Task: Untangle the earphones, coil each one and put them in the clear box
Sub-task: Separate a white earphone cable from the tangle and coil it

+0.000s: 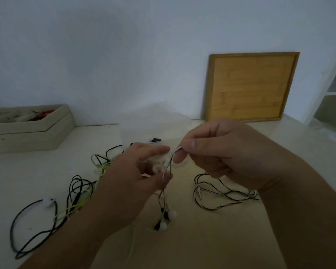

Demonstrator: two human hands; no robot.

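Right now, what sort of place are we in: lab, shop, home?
Probably a home room, not a lab: a plain white wall, a wooden tray leaning against it, a beige compartment box of odds and ends, and loose earphones on a pale surface.

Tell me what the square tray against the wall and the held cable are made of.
The square tray looks like bamboo or light wood, matte: strip grain shows. The black-and-white cable seems smooth, flexible plastic: thin, bending freely.

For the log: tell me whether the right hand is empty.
No, the right hand pinches a loop of the black-and-white cable.
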